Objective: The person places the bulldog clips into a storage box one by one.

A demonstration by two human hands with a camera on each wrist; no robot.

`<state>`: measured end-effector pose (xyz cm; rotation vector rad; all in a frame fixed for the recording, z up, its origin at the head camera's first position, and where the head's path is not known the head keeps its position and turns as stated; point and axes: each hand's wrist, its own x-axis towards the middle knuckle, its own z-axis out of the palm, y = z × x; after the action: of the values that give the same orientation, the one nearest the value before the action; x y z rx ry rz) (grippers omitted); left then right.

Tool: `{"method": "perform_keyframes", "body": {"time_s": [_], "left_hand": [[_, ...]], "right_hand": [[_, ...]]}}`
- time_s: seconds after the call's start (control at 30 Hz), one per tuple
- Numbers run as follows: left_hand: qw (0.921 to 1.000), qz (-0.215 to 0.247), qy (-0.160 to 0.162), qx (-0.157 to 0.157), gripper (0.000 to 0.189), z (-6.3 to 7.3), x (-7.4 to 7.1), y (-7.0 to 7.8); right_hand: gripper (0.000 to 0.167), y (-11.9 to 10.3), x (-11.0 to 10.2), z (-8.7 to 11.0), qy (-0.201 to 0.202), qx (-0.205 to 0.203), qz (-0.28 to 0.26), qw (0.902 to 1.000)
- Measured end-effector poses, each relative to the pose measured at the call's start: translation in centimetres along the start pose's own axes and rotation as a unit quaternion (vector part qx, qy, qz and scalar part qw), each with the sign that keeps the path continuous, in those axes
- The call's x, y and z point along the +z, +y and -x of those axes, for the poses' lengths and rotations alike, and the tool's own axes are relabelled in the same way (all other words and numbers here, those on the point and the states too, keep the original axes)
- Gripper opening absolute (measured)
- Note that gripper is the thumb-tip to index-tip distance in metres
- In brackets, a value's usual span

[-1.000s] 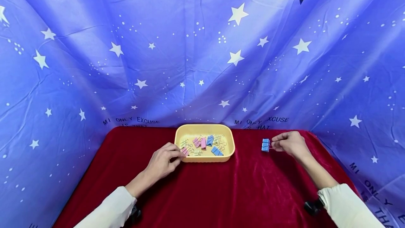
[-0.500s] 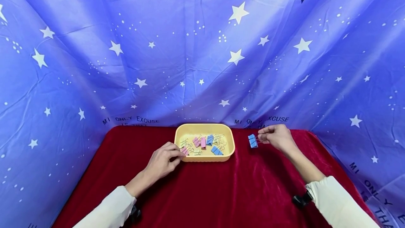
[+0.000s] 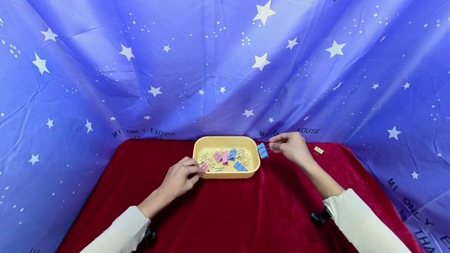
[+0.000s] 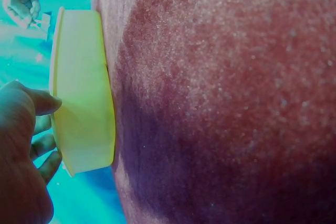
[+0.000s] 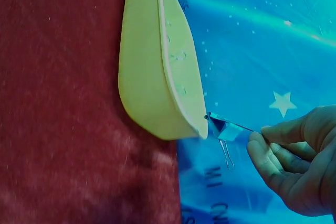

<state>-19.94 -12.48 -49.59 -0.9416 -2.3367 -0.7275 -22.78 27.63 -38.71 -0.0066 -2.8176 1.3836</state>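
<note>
A yellow plastic box (image 3: 230, 175) stands on the red cloth with several pink, blue and pale yellow binder clips inside. My left hand (image 3: 181, 175) holds the box at its near left corner. In the left wrist view the thumb (image 4: 48, 102) lies against the box wall, and the other fingers reach to the rim. With thumb and fingertips, my right hand (image 3: 291, 147) pinches a blue binder clip (image 3: 262, 150) by a wire handle. That clip hangs just beside the box's right rim, as the right wrist view also shows; its second handle (image 5: 227, 156) dangles free.
A pale yellow binder clip (image 3: 318, 150) lies on the red cloth (image 3: 232, 214) at the far right, behind the right wrist. A blue star-printed curtain (image 3: 211, 57) rises behind the table and along both sides.
My right hand has carried the blue binder clip leftward and slightly up to the box's right rim. The pale yellow clip at the right has come into sight. My left hand stays on the box.
</note>
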Motion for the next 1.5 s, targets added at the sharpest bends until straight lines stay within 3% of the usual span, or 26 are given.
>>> {"method": "perform_keyframes", "body": {"time_s": [0.23,0.5,0.87,1.17,1.5], "left_hand": [[1.0000,0.003,-0.005,-0.001,0.023,0.3,0.1,0.1],[0.9999,0.004,-0.012,-0.008,0.022,1.0,0.2,0.3],[0.9997,0.001,-0.018,-0.015,0.023,1.0,0.6,0.3],[0.9992,0.005,-0.030,-0.026,0.020,0.5,0.2,0.3],[0.9991,0.010,-0.029,-0.030,0.020,-0.3,-0.4,-0.1]], "right_hand": [[0.024,-1.1,2.3,0.3,-0.021,-0.010,0.009,0.9997],[0.013,-1.0,5.4,0.6,-0.034,-0.023,0.009,0.9991],[0.006,-0.8,8.1,0.8,-0.042,-0.019,0.019,0.9988],[0.008,-0.6,7.3,0.6,-0.050,0.001,0.015,0.9986],[0.022,1.0,4.6,0.3,-0.062,0.023,-0.063,0.9958]]}}
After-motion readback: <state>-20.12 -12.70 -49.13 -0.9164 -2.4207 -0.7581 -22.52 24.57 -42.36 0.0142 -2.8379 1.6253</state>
